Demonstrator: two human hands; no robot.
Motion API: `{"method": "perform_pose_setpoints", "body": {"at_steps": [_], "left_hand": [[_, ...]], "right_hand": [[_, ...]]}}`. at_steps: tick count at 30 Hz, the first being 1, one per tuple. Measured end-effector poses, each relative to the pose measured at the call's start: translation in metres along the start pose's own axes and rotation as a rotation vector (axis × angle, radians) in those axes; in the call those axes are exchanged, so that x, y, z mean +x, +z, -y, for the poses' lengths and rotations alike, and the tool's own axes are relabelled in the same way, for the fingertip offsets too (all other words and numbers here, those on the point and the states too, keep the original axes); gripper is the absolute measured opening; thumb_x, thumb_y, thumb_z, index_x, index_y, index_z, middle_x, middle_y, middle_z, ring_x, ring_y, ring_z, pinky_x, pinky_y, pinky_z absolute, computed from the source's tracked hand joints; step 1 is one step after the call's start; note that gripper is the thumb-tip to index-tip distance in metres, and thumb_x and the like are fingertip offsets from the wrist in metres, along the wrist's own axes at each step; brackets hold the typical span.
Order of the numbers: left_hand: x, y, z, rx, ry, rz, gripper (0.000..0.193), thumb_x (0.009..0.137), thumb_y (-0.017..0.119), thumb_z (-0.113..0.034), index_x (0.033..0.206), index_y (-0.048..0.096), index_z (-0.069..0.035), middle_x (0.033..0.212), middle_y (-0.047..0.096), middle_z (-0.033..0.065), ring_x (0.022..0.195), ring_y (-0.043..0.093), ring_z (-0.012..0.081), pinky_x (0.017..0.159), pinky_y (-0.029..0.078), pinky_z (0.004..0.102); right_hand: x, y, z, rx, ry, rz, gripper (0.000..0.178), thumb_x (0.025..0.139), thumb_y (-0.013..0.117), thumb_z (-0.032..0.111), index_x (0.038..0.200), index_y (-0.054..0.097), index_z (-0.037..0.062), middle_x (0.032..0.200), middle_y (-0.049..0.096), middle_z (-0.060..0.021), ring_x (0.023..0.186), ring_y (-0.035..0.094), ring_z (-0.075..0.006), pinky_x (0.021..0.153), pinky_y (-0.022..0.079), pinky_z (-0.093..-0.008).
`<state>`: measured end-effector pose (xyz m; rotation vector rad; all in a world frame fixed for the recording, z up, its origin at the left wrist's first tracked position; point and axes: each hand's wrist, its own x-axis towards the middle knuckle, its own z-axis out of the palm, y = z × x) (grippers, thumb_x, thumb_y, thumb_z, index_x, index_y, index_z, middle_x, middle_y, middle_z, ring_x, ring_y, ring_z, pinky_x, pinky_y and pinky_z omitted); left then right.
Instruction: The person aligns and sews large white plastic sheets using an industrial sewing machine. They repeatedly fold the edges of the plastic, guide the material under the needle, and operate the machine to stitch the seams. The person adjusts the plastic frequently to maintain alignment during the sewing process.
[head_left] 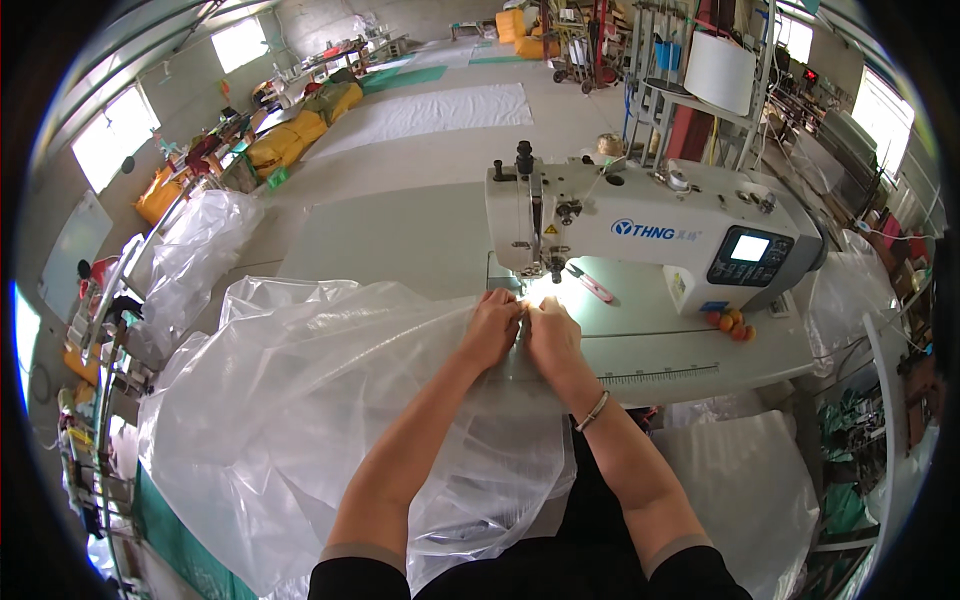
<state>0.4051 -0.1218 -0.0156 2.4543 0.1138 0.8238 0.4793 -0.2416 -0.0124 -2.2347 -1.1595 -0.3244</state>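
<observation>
Both hands meet just in front of the needle area of a white sewing machine (600, 215), under its bright lamp. My left hand (492, 328) is closed on the edge of a large, clear plastic sheet (300, 400). Right beside it, my right hand (551, 333) pinches the same edge, fingers bent together. The sheet spreads left over the table and hangs down in front of me. Fingertips are partly lost in the glare, and the needle tip is hard to make out. Thread snips (592, 286) with a pinkish handle lie behind my right hand.
Several small orange fruits (735, 325) sit by the machine's base at right. A ruler strip (655, 376) runs along the table's near edge. More clear plastic (205, 250) is heaped at left, and a sheet (740, 490) hangs at lower right. A metal rack (665, 100) stands behind.
</observation>
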Motion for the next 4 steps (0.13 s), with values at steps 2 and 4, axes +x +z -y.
{"method": "perform_pose_setpoints", "body": {"at_steps": [2,4], "left_hand": [[0.0015,-0.0003,0.0019,-0.009,-0.001,-0.003,0.026,0.075,0.06,0.002,0.099,0.069,-0.002,0.093,0.06,0.0127,0.093,0.055,0.033,0.085,0.045,0.0401],[0.0023,0.0,0.004,-0.012,0.01,-0.003,0.026,0.075,0.06,0.001,0.099,0.07,-0.003,0.093,0.06,0.0129,0.093,0.055,0.0327,0.085,0.045,0.0403]], "right_hand": [[0.0006,-0.0002,0.0007,-0.008,0.006,0.016,0.009,0.083,0.057,0.006,0.085,0.064,0.0006,0.09,0.058,-0.0131,0.085,0.061,-0.0289,0.071,0.053,-0.0391],[0.0015,0.0001,0.0015,-0.006,0.023,0.023,0.009,0.083,0.058,0.007,0.085,0.064,0.0012,0.091,0.058,-0.0131,0.086,0.062,-0.0291,0.071,0.053,-0.039]]}}
